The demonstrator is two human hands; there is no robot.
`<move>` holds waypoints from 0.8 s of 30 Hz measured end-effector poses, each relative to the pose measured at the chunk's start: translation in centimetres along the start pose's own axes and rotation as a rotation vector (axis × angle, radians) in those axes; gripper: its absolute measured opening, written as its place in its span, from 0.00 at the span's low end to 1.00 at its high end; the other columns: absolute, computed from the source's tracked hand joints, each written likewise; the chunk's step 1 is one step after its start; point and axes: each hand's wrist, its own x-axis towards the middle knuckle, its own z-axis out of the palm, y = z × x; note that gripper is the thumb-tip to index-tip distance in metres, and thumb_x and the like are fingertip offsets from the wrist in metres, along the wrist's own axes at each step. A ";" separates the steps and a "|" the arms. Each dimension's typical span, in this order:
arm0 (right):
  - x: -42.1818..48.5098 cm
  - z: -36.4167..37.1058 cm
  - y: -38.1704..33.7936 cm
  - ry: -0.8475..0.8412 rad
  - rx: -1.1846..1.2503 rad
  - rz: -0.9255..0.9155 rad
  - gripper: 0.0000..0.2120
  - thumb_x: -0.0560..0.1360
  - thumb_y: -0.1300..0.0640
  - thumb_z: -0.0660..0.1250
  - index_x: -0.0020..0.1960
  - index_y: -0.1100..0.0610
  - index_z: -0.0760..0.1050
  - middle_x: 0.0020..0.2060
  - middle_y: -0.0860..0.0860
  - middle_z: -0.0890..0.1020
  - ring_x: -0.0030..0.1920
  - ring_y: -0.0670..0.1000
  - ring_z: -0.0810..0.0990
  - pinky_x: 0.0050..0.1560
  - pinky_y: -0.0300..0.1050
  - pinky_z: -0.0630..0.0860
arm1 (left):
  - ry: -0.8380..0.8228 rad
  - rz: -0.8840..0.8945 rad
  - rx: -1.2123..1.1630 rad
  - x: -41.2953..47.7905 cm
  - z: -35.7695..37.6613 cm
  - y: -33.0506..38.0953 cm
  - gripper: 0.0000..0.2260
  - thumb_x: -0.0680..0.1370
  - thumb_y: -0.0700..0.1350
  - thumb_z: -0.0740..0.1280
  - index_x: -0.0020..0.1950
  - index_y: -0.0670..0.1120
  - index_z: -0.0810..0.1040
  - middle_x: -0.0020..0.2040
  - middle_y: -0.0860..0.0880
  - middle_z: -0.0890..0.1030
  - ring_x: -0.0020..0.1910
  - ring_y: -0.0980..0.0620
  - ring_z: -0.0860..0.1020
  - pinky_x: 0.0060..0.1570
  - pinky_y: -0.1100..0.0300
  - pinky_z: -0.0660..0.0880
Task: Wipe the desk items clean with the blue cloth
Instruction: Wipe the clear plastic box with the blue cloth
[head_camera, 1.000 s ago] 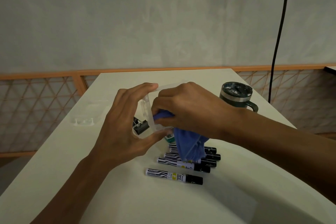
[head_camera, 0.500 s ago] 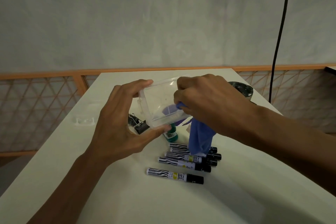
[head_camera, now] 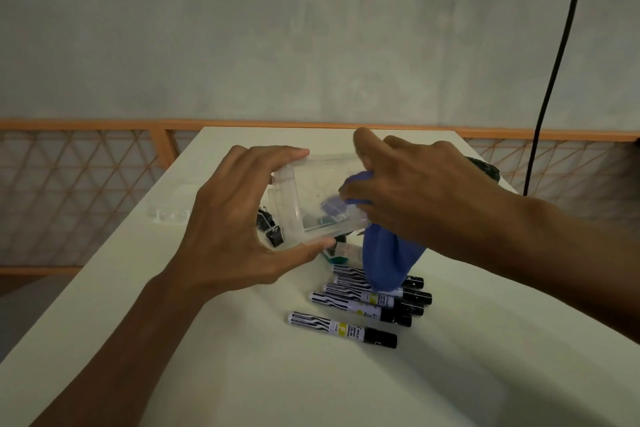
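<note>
Nearest, black-capped markers (head_camera: pixel 343 329) lie on the white table (head_camera: pixel 207 374) under the hanging tail of the blue cloth (head_camera: pixel 388 260). Beyond, the left hand (head_camera: pixel 239 218) grips a tilted clear box (head_camera: pixel 304 184), thumb below, fingers above, while the right hand (head_camera: pixel 415 191) pinches the cloth bunched into its opening.

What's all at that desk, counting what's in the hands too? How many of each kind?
Markers: 5
Binder clips: 2
Clear box: 1
Clear lid: 1
Blue cloth: 1
Mug: 1
Green item: 1
Total: 12
</note>
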 end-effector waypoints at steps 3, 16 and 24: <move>-0.4 -1.0 0.0 -0.064 0.059 0.012 0.23 0.86 0.49 0.62 0.79 0.36 0.63 0.64 0.53 0.56 0.50 0.52 0.71 0.36 0.48 0.65 | 0.019 -0.003 0.019 0.2 -0.4 -0.2 0.43 0.67 0.62 0.84 0.73 0.39 0.76 0.67 0.45 0.80 0.63 0.47 0.77 0.64 0.60 0.74; -0.3 0.2 0.3 -0.108 0.164 -0.004 0.26 0.76 0.60 0.74 0.69 0.41 0.72 0.60 0.51 0.61 0.49 0.51 0.71 0.38 0.53 0.79 | -0.008 -0.023 -0.002 0.3 -0.5 0.1 0.43 0.68 0.63 0.83 0.73 0.41 0.76 0.68 0.48 0.80 0.62 0.47 0.78 0.61 0.49 0.78; 0.3 0.0 1.2 0.117 0.117 0.052 0.37 0.67 0.60 0.84 0.73 0.48 0.74 0.63 0.56 0.69 0.56 0.57 0.72 0.43 0.54 0.79 | 0.025 -0.041 -0.045 0.2 -0.9 0.0 0.42 0.67 0.62 0.83 0.73 0.40 0.77 0.68 0.47 0.81 0.63 0.51 0.78 0.64 0.62 0.76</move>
